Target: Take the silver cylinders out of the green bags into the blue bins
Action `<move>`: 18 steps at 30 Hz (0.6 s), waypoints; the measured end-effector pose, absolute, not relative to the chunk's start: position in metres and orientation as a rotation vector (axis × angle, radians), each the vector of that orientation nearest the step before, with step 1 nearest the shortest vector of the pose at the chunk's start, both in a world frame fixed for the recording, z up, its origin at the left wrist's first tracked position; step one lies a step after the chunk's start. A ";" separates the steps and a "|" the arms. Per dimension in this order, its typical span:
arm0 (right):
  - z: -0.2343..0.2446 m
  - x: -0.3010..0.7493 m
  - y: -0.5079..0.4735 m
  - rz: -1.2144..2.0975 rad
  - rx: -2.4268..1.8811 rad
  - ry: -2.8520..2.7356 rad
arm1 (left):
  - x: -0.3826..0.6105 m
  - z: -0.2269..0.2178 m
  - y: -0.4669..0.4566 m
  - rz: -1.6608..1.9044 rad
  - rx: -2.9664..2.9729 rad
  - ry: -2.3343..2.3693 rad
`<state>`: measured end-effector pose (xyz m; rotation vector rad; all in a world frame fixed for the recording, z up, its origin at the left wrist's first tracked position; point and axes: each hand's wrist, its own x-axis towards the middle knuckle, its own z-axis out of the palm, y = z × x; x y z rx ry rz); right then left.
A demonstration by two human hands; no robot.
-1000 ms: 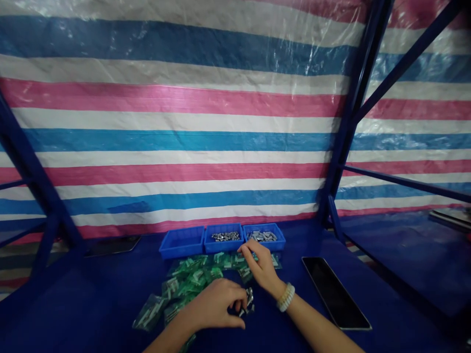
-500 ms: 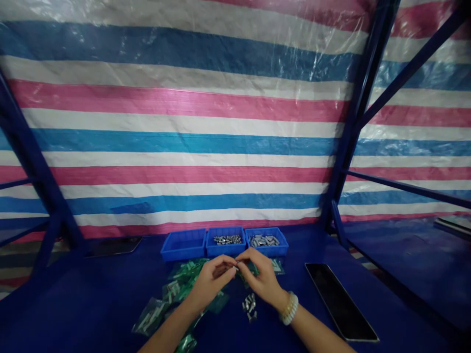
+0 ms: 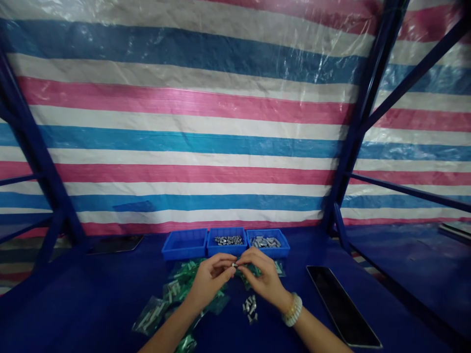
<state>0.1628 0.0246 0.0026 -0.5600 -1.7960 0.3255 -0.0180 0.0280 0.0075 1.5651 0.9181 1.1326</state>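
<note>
My left hand [image 3: 210, 278] and my right hand [image 3: 264, 280] meet fingertip to fingertip above the blue table. Both are pinched closed around a tiny metal-looking piece [image 3: 234, 265], mostly covered by the fingers; its exact kind is too small to make out. Just below my right hand lies a small pile of shiny metal pieces [image 3: 250, 306]. Green and clear plastic packets [image 3: 184, 282], several with pale pieces inside, spread beneath and left of my left hand. Beyond the hands, a blue bin [image 3: 227, 230] holds small metal fittings, and another blue bin [image 3: 285, 249] holds longer silvery pieces.
A third blue bin [image 3: 184, 252] stands at the left of the row. A black phone-like slab [image 3: 342, 304] lies on the right, another dark flat device [image 3: 116, 244] at the back left. Blue metal posts [image 3: 349, 142] and a striped tarp [image 3: 191, 147] bound the table.
My fingertips have shifted slightly, showing a little more of the small piece between them. The view has turned a touch; bins, packets and pile stay put.
</note>
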 end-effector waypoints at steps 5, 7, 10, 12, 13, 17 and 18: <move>0.003 0.162 0.024 0.337 -0.615 -1.778 | -0.013 0.003 0.025 1.191 1.596 0.907; 0.001 0.161 0.025 0.347 -0.652 -1.779 | -0.011 0.001 0.024 1.237 1.601 0.935; -0.004 0.159 0.026 0.391 -0.670 -1.814 | -0.011 -0.001 0.023 1.307 1.652 0.970; -0.005 0.157 0.026 0.443 -0.643 -1.865 | -0.012 -0.002 0.022 1.348 1.713 0.965; -0.006 0.157 0.026 0.465 -0.626 -1.889 | -0.012 -0.002 0.023 1.365 1.746 0.958; -0.005 0.162 0.030 0.454 -0.643 -1.877 | -0.013 0.003 0.041 1.437 1.911 0.954; -0.005 0.164 0.032 0.434 -0.662 -1.851 | -0.013 0.006 0.050 1.453 1.959 0.969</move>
